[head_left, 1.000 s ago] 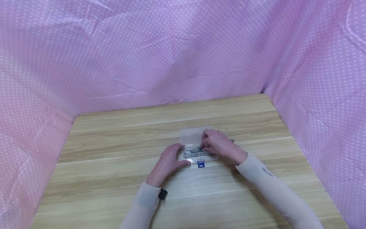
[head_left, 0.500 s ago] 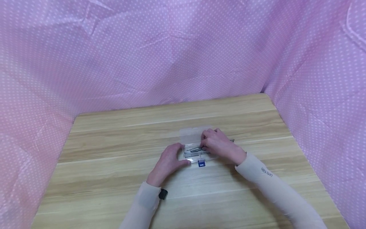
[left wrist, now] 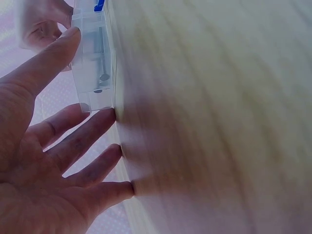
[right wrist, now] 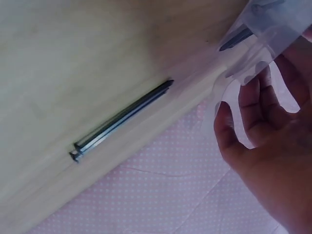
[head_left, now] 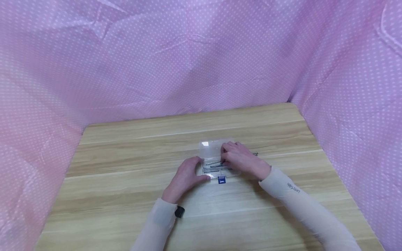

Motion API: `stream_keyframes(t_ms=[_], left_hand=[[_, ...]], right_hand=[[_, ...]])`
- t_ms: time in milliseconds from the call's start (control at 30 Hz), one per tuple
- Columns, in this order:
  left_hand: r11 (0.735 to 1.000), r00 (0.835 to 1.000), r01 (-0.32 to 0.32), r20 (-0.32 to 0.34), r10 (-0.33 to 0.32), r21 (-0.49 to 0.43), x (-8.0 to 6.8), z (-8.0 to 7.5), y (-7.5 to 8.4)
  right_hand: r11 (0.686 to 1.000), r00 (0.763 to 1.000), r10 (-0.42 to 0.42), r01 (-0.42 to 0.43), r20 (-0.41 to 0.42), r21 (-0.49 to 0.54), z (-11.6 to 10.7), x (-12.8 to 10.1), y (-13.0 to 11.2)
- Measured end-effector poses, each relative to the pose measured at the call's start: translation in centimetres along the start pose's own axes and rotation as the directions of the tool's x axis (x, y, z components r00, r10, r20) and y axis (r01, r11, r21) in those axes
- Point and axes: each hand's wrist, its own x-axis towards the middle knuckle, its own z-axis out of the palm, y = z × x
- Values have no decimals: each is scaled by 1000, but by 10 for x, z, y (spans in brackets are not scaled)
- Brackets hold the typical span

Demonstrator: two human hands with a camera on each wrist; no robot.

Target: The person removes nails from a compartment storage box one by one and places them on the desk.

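Observation:
A clear plastic compartment box [head_left: 207, 176] with a blue latch [head_left: 221, 180] lies on the table, its lid [head_left: 209, 150] folded back. Several metal nails [head_left: 211, 170] rest in its compartments. My left hand [head_left: 185, 174] holds the box's left end, thumb at the front wall and fingers at the back. In the left wrist view, its lower fingers touch the tabletop. My right hand [head_left: 240, 158] reaches into the box from the right, fingers curled, pinching a nail [head_left: 213, 162] by its end; the exact fingertip contact is mostly hidden. A few loose nails [right wrist: 122, 119] lie right of the box.
The wood-grain table [head_left: 125, 157] is bordered by pink dotted cloth [head_left: 188, 62] at the back and sides. In the head view, the heads of the loose nails [head_left: 255, 154] show past my right hand.
My right hand stays over the box with small finger movements, and the nails under it shift slightly apart. The lid now catches a bright reflection. My left hand keeps its place.

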Motion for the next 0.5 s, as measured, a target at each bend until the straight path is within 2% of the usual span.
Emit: stream_keyframes(t_ms=[133,500], left_hand=[[1000,1000,0,10,0,12,2,0,0],[1000,1000,4,11,-4,22,1,0,1]], right_hand=[[1000,1000,-5,5,10,19,-1,-1,1],[996,998,-62,62,3,-58,-2,2,-1]])
